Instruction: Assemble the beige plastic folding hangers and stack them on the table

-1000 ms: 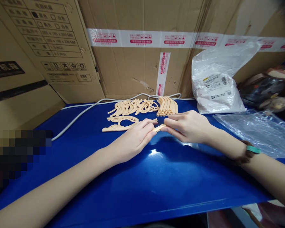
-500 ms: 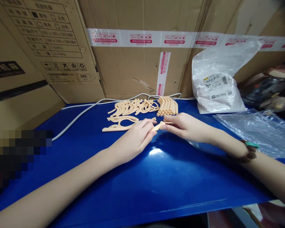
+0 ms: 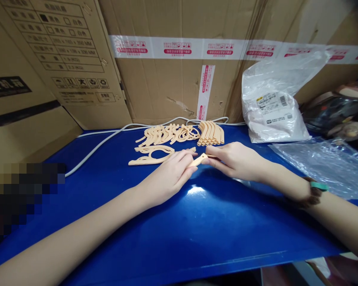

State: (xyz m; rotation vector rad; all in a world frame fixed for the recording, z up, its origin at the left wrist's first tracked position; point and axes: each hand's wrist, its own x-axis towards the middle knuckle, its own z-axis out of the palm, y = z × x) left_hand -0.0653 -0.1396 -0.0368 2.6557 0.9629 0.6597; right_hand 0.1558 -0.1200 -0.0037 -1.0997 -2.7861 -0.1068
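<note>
A beige plastic folding hanger [image 3: 199, 160] is held between my two hands above the blue table. My left hand [image 3: 174, 172] is closed round its left part, thumb at the front, and covers most of that part. My right hand [image 3: 231, 161] pinches the other side between thumb and fingers, near the joint. Left of my left hand lie beige hanger pieces [image 3: 149, 159] with curved openings. Behind them is a pile of loose beige hooks and curved parts [image 3: 170, 134]. A neat stack of curved hanger arms [image 3: 211, 133] sits just behind my hands.
Large cardboard boxes [image 3: 173, 87] wall off the back and left of the blue table [image 3: 179, 238]. A white cable [image 3: 92, 158] runs along the rear. On the right stand a filled plastic bag [image 3: 274, 115] with a label and a flat clear plastic bag [image 3: 331, 167].
Both hands stay in nearly the same place on the hanger. The part between them shows slightly more, and my right hand has shifted a little. The piles are unchanged.
</note>
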